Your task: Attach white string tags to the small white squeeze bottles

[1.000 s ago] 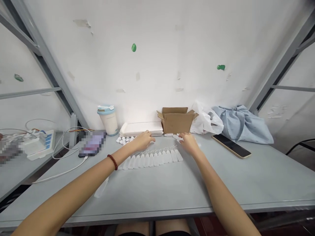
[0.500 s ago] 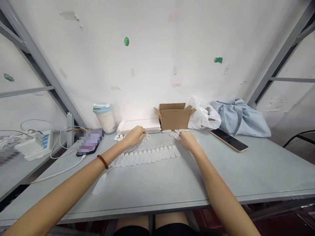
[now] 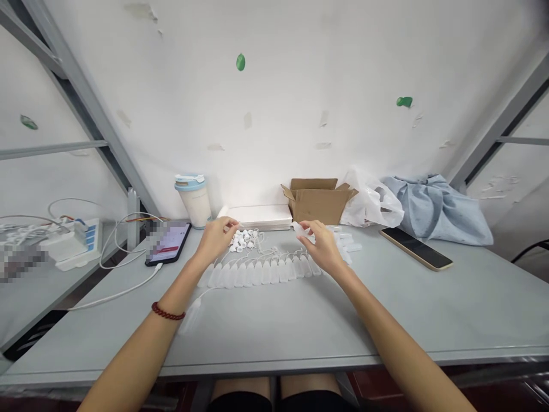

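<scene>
Centre of frame: one translucent tube (image 3: 303, 231), pinched in our right hand (image 3: 323, 247), the nearer one — long axis slanting, narrow end leftward, toward our left hand (image 3: 215, 236), whose fingertips pinch a small white piece (image 3: 241, 225).

On my left forearm (image 3: 132, 355) I wear a bracelet (image 3: 168, 315) of small, round, dark reddish-brown beads, closely strung in a single loop. My right forearm (image 3: 386, 326) is slim and bare, as are my left hand (image 3: 214, 237) and right hand (image 3: 319, 246). Black cloth (image 3: 239, 401), probably shorts though the frame cuts it off, covers part of my thighs (image 3: 242, 387).
</scene>
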A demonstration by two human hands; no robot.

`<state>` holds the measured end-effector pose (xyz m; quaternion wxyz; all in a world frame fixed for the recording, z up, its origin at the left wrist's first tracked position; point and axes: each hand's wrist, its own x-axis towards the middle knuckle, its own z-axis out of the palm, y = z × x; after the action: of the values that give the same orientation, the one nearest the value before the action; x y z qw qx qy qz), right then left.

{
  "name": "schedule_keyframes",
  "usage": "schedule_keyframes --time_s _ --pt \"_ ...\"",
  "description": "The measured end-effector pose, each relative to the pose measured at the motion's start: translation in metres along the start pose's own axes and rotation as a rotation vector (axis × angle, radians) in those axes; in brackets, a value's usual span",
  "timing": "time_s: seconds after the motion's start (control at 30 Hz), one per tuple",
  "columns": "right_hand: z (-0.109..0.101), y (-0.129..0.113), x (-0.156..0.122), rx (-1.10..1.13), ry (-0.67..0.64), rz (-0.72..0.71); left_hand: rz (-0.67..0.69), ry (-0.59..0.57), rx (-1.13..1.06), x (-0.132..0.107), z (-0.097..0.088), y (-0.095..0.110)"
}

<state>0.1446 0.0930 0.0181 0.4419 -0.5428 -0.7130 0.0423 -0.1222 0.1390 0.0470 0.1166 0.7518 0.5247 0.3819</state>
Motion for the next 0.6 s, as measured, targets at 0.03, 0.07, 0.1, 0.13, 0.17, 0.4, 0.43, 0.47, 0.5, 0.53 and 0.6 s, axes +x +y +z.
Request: schedule_keyframes --time_s 0.03,0.07,0.1,0.13,0.17,0.4,0.43,0.47,0.5,0.53,0.6 --pt "0.002 -0.003 -0.001 0.034 -0.004 0.010 -0.002 0.031 0.018 -0.001 -0.004 -0.003" --pt "0.005 -0.006 -0.002 0.077 -0.011 0.027 -0.014 0.050 0.012 -0.002 -0.007 -0.004" --pt "0.007 -0.010 -0.003 0.125 -0.021 0.048 -0.035 0.060 -0.022 -0.003 -0.010 -0.005" --pt "0.008 -0.013 -0.005 0.178 -0.034 0.070 -0.064 0.061 -0.084 -0.005 -0.013 -0.004" --pt "0.010 -0.018 -0.006 0.231 -0.054 0.091 -0.097 0.052 -0.170 -0.007 -0.014 -0.002" --pt "0.020 -0.044 -0.019 0.380 -0.275 0.117 -0.293 -0.148 -0.759 -0.024 0.002 0.021" --pt "0.021 -0.045 -0.021 0.364 -0.270 0.098 -0.308 -0.194 -0.793 -0.026 0.004 0.023" --pt "0.021 -0.046 -0.022 0.346 -0.261 0.068 -0.311 -0.236 -0.814 -0.027 0.006 0.025" --pt "0.022 -0.046 -0.023 0.327 -0.248 0.030 -0.305 -0.274 -0.820 -0.029 0.006 0.026" --pt "0.023 -0.045 -0.024 0.310 -0.234 -0.011 -0.297 -0.306 -0.811 -0.030 0.006 0.028" --pt "0.025 -0.044 -0.026 0.281 -0.211 -0.090 -0.282 -0.361 -0.770 -0.031 0.005 0.029"
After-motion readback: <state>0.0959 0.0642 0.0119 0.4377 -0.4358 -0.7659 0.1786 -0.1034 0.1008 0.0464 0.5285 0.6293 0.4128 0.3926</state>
